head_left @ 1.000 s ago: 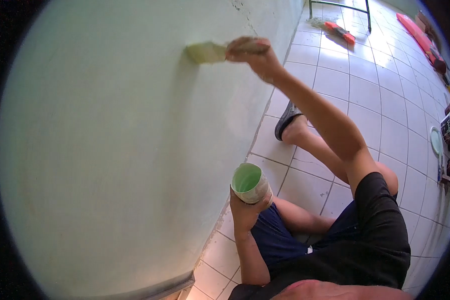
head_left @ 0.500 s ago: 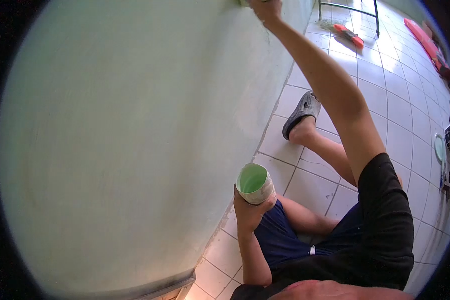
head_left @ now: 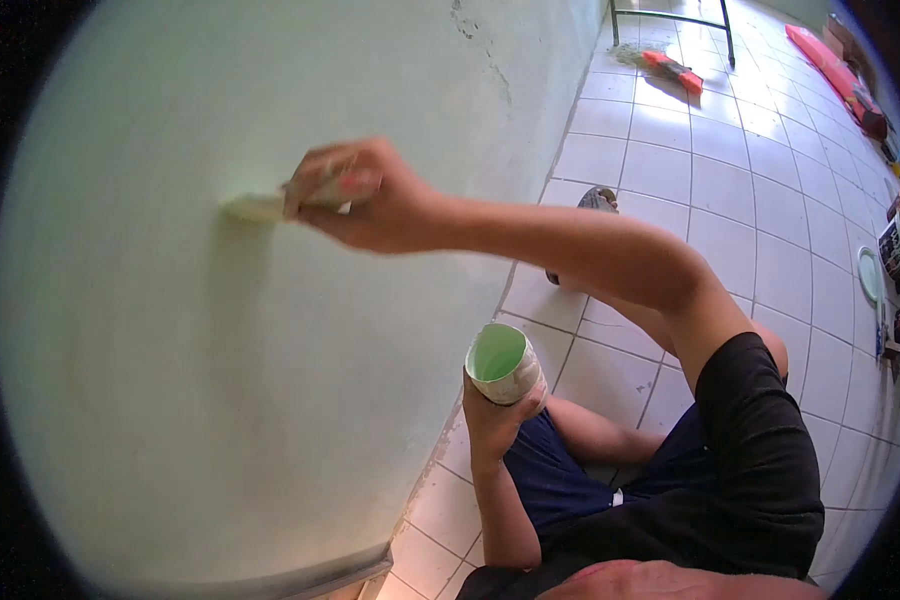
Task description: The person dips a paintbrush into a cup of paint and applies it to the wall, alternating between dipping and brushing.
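Note:
My right hand (head_left: 370, 196) is closed around the handle of a paintbrush (head_left: 255, 207), somewhat blurred by motion. The pale bristles touch the light green wall (head_left: 130, 330) at mid-height. Low beside the wall, my left hand (head_left: 494, 418) grips a paint cup (head_left: 519, 380) with a crusted, paint-stained outside. The cup stands a little tilted with its mouth up, and light green paint shows inside it.
White floor tiles (head_left: 610, 385) run along the wall's base. Farther off are a dark metal stand (head_left: 670, 15), an orange-red object (head_left: 673, 72) on the floor and a long red object (head_left: 830, 65). At right lie a round pale lid (head_left: 869, 275) and a dark container (head_left: 895, 250).
My right hand has swung the paintbrush down and leftward from the top of the view to the middle of the wall. The cup in my left hand is nearly unmoved.

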`<action>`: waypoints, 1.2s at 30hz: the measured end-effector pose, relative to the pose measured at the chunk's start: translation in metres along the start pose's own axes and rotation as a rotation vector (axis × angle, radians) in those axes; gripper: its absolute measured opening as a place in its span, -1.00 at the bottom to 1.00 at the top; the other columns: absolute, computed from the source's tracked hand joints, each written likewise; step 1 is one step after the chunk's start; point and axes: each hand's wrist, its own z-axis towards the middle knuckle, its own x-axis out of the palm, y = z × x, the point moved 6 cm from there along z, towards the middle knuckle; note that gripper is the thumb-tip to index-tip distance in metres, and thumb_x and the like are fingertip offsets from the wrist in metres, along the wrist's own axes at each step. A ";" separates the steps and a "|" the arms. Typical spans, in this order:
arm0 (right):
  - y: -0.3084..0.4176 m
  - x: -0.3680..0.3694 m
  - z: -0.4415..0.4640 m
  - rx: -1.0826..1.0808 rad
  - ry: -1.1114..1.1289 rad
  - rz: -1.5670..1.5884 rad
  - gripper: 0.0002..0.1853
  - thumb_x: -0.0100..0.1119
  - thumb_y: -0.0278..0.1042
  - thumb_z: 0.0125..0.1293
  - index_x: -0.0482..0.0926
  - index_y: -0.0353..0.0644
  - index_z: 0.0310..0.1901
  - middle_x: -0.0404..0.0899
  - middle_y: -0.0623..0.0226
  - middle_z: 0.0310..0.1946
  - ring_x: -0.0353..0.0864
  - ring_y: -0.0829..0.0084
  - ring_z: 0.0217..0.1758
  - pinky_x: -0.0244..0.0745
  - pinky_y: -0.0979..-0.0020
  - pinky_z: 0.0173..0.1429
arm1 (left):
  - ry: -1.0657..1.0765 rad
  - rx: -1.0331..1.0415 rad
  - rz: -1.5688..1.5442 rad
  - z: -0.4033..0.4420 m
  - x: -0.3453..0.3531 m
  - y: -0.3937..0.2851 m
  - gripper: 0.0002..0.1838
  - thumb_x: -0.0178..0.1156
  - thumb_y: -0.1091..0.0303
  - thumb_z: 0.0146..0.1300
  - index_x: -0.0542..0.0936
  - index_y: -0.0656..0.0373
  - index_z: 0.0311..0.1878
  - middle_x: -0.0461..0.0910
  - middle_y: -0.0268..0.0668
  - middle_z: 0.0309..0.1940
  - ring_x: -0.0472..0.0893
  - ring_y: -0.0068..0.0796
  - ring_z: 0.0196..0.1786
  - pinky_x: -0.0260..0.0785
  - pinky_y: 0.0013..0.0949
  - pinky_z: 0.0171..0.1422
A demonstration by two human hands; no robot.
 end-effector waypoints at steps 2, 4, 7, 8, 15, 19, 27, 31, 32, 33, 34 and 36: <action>-0.035 -0.027 0.014 -0.088 -0.097 0.131 -0.87 0.45 -0.63 0.24 0.78 -0.34 -0.18 0.78 0.27 -0.19 0.80 0.34 -0.14 0.70 0.34 -0.03 | 0.002 0.034 0.022 -0.005 -0.005 -0.002 -0.06 0.73 0.35 -0.10 0.44 0.27 0.38 0.66 -0.12 0.21 0.68 -0.25 0.24 0.52 -0.19 0.40; -0.072 -0.073 0.030 -0.016 -0.180 0.038 -0.87 0.46 -0.64 0.22 0.78 -0.36 -0.18 0.79 0.28 -0.17 0.79 0.41 -0.14 0.74 0.36 -0.02 | -0.014 0.038 0.010 -0.012 -0.012 -0.007 -0.06 0.73 0.34 -0.09 0.44 0.27 0.38 0.66 -0.12 0.21 0.69 -0.26 0.23 0.52 -0.19 0.40; -0.119 -0.134 0.039 0.282 -0.413 0.119 -0.87 0.42 -0.66 0.15 0.84 -0.29 -0.26 0.83 0.30 -0.23 0.76 0.49 -0.22 0.69 0.38 -0.17 | -0.045 0.053 0.017 -0.022 -0.025 -0.013 -0.08 0.73 0.34 -0.08 0.44 0.26 0.36 0.67 -0.13 0.20 0.69 -0.27 0.22 0.53 -0.20 0.38; -0.126 -0.150 0.043 0.280 -0.467 0.066 -0.90 0.43 -0.61 0.17 0.84 -0.27 -0.27 0.83 0.33 -0.25 0.74 0.51 -0.26 0.69 0.38 -0.18 | -0.062 0.063 0.035 -0.025 -0.029 -0.015 -0.09 0.73 0.34 -0.08 0.44 0.26 0.35 0.67 -0.14 0.19 0.70 -0.28 0.21 0.53 -0.20 0.37; -0.045 -0.052 0.055 0.135 -0.469 -0.607 -0.85 0.34 -0.56 0.14 0.82 -0.17 -0.27 0.68 0.28 -0.51 0.57 0.52 -0.51 0.51 0.39 -0.37 | -0.120 0.100 -0.024 -0.050 -0.057 -0.013 -0.14 0.74 0.32 -0.06 0.47 0.23 0.30 0.72 -0.11 0.13 0.74 -0.25 0.15 0.58 -0.19 0.31; 0.047 0.111 0.037 -0.036 -0.323 -0.495 -0.89 0.31 -0.54 0.10 0.75 -0.13 -0.35 0.68 0.16 -0.39 0.69 0.16 -0.35 0.61 0.17 -0.23 | -0.155 0.133 0.060 -0.068 -0.067 -0.021 -0.17 0.75 0.29 -0.05 0.48 0.21 0.27 0.75 -0.10 0.07 0.76 -0.24 0.12 0.59 -0.19 0.27; 0.158 0.237 0.037 0.027 0.076 -0.036 -0.83 0.30 -0.69 0.16 0.76 -0.19 -0.30 0.72 0.16 -0.30 0.77 0.20 -0.20 0.67 0.24 -0.13 | -0.228 0.209 0.047 -0.097 -0.078 -0.042 -0.21 0.74 0.25 -0.02 0.48 0.22 0.23 0.76 -0.08 0.03 0.77 -0.22 0.06 0.60 -0.18 0.22; 0.127 0.225 0.044 0.124 -0.032 0.159 -0.97 0.41 -0.63 0.32 0.78 -0.30 -0.26 0.79 0.31 -0.22 0.73 0.50 -0.13 0.62 0.43 -0.03 | -0.236 0.234 0.052 -0.116 -0.090 -0.052 -0.17 0.72 0.24 0.00 0.47 0.24 0.29 0.74 -0.07 0.09 0.75 -0.20 0.12 0.59 -0.16 0.27; 0.104 0.207 0.053 0.036 -0.019 0.048 -0.96 0.39 -0.64 0.34 0.78 -0.32 -0.26 0.79 0.31 -0.22 0.73 0.51 -0.12 0.63 0.43 -0.02 | -0.230 0.260 0.062 -0.121 -0.094 -0.056 -0.15 0.72 0.24 0.00 0.47 0.25 0.32 0.73 -0.07 0.12 0.74 -0.20 0.15 0.58 -0.15 0.30; 0.089 0.182 0.059 0.004 -0.032 -0.002 -0.95 0.37 -0.65 0.35 0.79 -0.34 -0.26 0.80 0.32 -0.20 0.73 0.51 -0.12 0.65 0.42 -0.02 | -0.223 0.229 0.034 -0.124 -0.100 -0.051 -0.11 0.72 0.25 -0.01 0.45 0.24 0.36 0.71 -0.07 0.17 0.73 -0.18 0.21 0.56 -0.14 0.34; 0.064 0.158 0.064 0.132 -0.072 0.007 -0.94 0.36 -0.66 0.34 0.79 -0.36 -0.24 0.80 0.35 -0.19 0.74 0.51 -0.14 0.66 0.42 -0.02 | -0.248 0.233 0.033 -0.130 -0.107 -0.053 -0.11 0.72 0.25 -0.01 0.45 0.24 0.36 0.71 -0.07 0.17 0.73 -0.18 0.21 0.56 -0.14 0.34; 0.045 0.113 0.072 0.210 -0.217 -0.101 -0.90 0.38 -0.51 0.30 0.81 -0.31 -0.21 0.81 0.37 -0.32 0.74 0.53 -0.24 0.63 0.47 -0.08 | -0.274 0.190 0.092 -0.141 -0.120 -0.057 -0.10 0.73 0.24 -0.01 0.44 0.24 0.37 0.71 -0.06 0.17 0.72 -0.17 0.21 0.57 -0.14 0.34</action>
